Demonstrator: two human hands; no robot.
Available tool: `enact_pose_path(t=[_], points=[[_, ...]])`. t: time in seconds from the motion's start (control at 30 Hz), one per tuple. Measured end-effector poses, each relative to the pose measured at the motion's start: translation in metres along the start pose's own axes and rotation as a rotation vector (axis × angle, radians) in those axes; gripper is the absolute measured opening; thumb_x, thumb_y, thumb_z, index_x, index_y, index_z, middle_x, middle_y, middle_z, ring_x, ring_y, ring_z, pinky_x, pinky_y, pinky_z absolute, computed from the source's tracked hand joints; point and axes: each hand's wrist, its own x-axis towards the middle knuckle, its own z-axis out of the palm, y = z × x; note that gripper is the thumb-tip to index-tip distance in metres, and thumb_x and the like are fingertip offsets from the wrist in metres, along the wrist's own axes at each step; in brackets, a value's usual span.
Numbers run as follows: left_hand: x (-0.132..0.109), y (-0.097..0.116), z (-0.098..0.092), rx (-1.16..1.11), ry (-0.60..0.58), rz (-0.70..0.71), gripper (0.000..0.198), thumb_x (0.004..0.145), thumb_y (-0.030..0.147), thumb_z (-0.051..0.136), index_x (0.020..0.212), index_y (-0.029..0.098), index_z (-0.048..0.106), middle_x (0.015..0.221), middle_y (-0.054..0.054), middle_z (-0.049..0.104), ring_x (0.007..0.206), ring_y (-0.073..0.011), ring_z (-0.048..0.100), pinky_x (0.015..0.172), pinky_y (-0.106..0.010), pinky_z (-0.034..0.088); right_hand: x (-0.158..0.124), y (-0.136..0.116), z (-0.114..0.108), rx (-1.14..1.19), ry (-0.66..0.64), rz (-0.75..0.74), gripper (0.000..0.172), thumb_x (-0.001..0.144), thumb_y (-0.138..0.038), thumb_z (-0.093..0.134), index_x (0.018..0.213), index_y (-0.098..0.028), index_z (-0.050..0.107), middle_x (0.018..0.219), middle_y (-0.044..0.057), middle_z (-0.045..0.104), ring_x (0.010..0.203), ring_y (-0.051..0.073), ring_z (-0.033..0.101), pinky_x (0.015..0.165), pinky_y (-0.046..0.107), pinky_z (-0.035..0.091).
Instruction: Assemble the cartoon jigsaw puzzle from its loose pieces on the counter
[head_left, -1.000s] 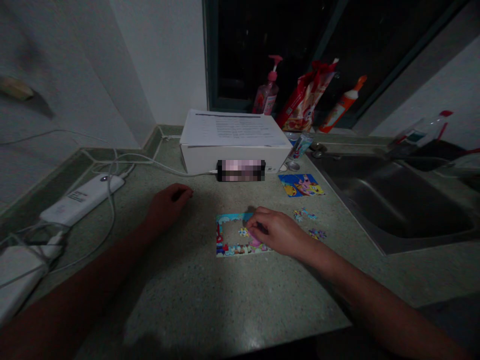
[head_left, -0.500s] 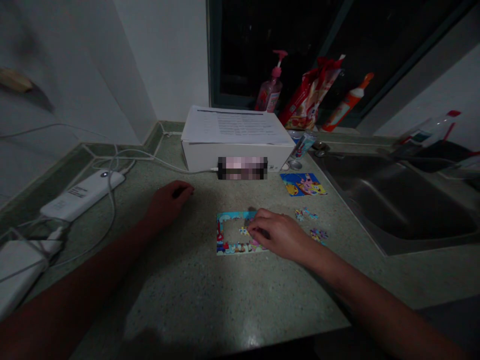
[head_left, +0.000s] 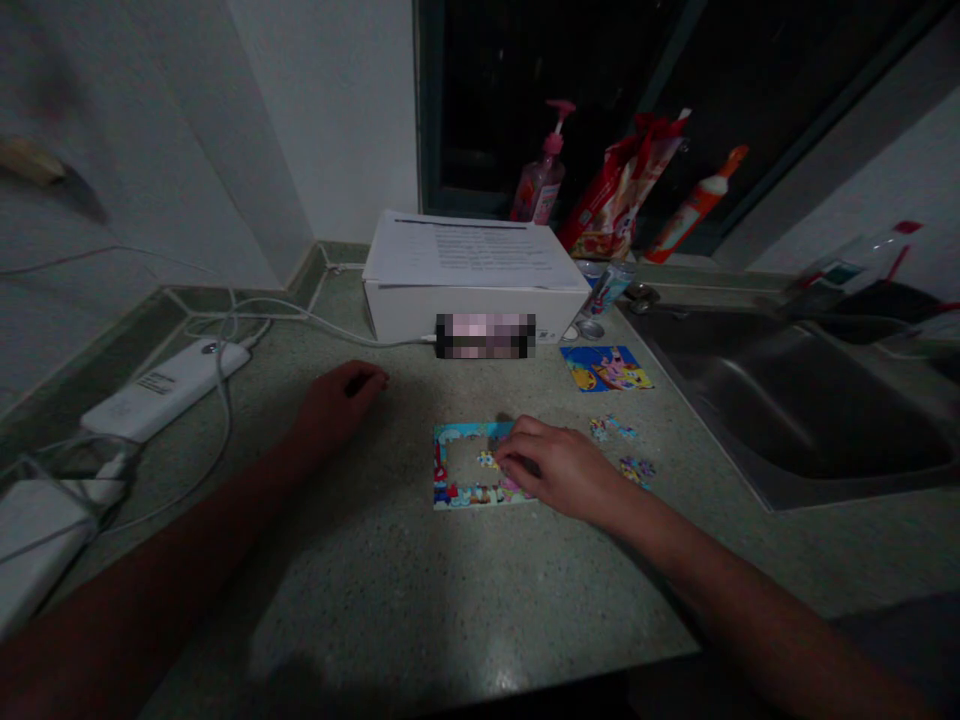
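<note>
at lower centre, the right hand [head_left: 559,467], barely moved, bunches beside a yellow piece [head_left: 487,459] in the still-gappy puzzle [head_left: 457,497], pinch unclear; the left hand [head_left: 336,400], left of centre, curls, contents unclear.

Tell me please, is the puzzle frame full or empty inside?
Neither: inside the puzzle frame lies a yellow piece, with a gap to its left. The right hand hides part.
</note>
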Motion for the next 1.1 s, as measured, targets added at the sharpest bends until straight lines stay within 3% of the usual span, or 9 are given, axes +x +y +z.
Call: enact_pose_path(t=[0.3, 0.47, 0.67, 0.83, 1.1], points=[[-0.001, 0.0, 0.0, -0.016, 0.001, 0.007, 0.037, 0.088, 0.058, 0.058, 0.095, 0.026, 0.077, 0.101, -0.007, 0.085, 0.097, -0.0308, 0.078, 0.097, -0.043, 0.061, 0.0, 0.0, 0.001, 0.008, 0.018, -0.008, 0.021, 0.106, -0.02, 0.061, 0.107, -0.025, 0.081, 0.109, 0.006, 0.074, 0.092, 0.02, 0.07, 0.078, 0.033, 0.052], [-0.001, 0.001, 0.0, -0.007, 0.005, 0.013, 0.038, 0.088, 0.058, 0.058, 0.095, 0.026, 0.077, 0.1, -0.007, 0.085, 0.097, -0.0318, 0.078, 0.095, -0.044, 0.06, 0.001, -0.004, 0.002, -0.017, 0.028, -0.001, 0.022, 0.108, -0.025, 0.062, 0.12, -0.025, 0.081, 0.113, 0.007, 0.074, 0.094, 0.021, 0.072, 0.078, 0.034, 0.054], [-0.001, 0.001, 0.0, -0.01, 0.007, 0.011, 0.036, 0.088, 0.057, 0.058, 0.094, 0.027, 0.076, 0.099, -0.006, 0.085, 0.096, -0.0309, 0.077, 0.094, -0.042, 0.06, 0.006, -0.014, 0.009, -0.068, 0.039, 0.091, 0.018, 0.104, -0.034, 0.074, 0.116, -0.022, 0.079, 0.111, 0.008, 0.074, 0.089, 0.022, 0.072, 0.074, 0.033, 0.051], [-0.001, 0.0, 0.0, 0.003, 0.005, 0.012, 0.038, 0.089, 0.057, 0.058, 0.095, 0.025, 0.077, 0.098, -0.008, 0.084, 0.094, -0.031, 0.078, 0.092, -0.043, 0.06, 0.009, -0.017, 0.011, -0.073, 0.025, 0.092, 0.011, 0.104, -0.028, 0.072, 0.11, -0.022, 0.079, 0.108, 0.008, 0.074, 0.092, 0.022, 0.072, 0.073, 0.032, 0.047], [0.0, 0.0, 0.001, 0.026, 0.001, 0.001, 0.039, 0.09, 0.057, 0.057, 0.098, 0.025, 0.078, 0.1, -0.006, 0.085, 0.095, -0.0291, 0.078, 0.094, -0.041, 0.06, 0.007, -0.02, 0.007, -0.077, 0.013, 0.116, 0.015, 0.104, -0.027, 0.069, 0.116, -0.023, 0.078, 0.111, 0.007, 0.074, 0.093, 0.022, 0.072, 0.072, 0.031, 0.047]])
